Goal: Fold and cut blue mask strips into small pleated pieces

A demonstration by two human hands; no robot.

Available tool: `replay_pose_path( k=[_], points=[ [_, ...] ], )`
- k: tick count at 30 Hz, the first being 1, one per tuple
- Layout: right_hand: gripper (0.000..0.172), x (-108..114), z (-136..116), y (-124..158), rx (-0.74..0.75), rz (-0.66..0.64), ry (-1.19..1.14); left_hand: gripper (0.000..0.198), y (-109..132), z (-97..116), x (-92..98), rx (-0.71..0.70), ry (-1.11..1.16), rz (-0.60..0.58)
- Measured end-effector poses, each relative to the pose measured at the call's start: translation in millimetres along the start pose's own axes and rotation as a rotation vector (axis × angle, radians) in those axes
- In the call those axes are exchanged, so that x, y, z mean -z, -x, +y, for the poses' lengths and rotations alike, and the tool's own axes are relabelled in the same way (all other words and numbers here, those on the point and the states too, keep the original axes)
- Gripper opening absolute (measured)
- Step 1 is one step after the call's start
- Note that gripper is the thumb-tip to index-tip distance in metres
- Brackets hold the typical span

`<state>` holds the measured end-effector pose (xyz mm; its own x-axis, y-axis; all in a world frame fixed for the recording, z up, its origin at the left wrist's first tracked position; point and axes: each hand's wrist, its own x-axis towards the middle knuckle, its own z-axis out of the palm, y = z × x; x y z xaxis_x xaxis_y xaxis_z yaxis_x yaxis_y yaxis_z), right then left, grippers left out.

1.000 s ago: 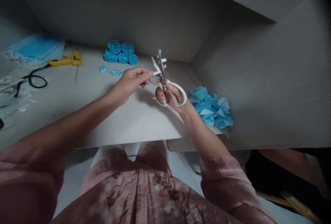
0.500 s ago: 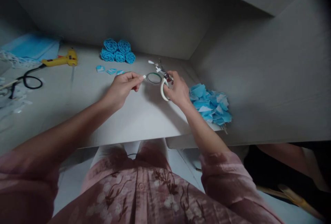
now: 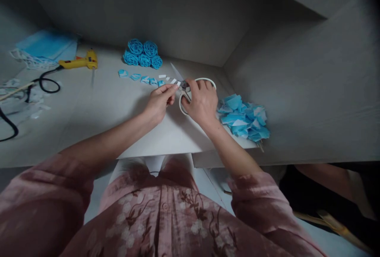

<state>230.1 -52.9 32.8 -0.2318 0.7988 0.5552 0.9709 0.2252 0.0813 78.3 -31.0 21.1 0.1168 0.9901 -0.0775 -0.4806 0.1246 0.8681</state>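
White-handled scissors point(image 3: 184, 98) are in my right hand point(image 3: 202, 100), with fingers through the loops and the blades spread, tips toward the upper left. My left hand point(image 3: 160, 102) pinches a small white piece point(image 3: 178, 84) right beside the blades. Several small white pieces point(image 3: 162, 76) lie just beyond my left fingertips. Folded blue-and-white pieces point(image 3: 135, 77) form a row on the surface to the left of them. Behind that row stand several rolled blue rosettes point(image 3: 144, 59), stacked together.
A yellow glue gun point(image 3: 77, 63) with a black cord and a pile of blue masks point(image 3: 47, 47) lie at the left, with white scraps point(image 3: 20, 102) nearer. Blue petal-like pieces point(image 3: 245, 118) are heaped at the right, beside a grey wall point(image 3: 311, 90).
The scissors have turned and their blades have spread wide. My left hand has come closer to them with the white piece. The view has shifted slightly, and more of the blue-and-white row shows.
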Motion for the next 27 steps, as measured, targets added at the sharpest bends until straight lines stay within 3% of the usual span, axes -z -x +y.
replay_pose_path(
  k=[6,12,27],
  points=[
    [0.043,4.0,-5.9,-0.7,0.014,-0.038,0.037,0.032,-1.8,-3.5,-0.8,-0.013,0.105,0.044],
    [0.043,8.1,-12.7,-2.2,0.027,-0.038,0.037,0.04,-5.5,-11.0,1.2,-0.04,0.047,0.023],
    [0.044,10.0,-11.4,1.8,0.054,-0.024,0.015,0.028,-0.9,-10.3,-0.6,0.045,0.093,0.057]
  ],
)
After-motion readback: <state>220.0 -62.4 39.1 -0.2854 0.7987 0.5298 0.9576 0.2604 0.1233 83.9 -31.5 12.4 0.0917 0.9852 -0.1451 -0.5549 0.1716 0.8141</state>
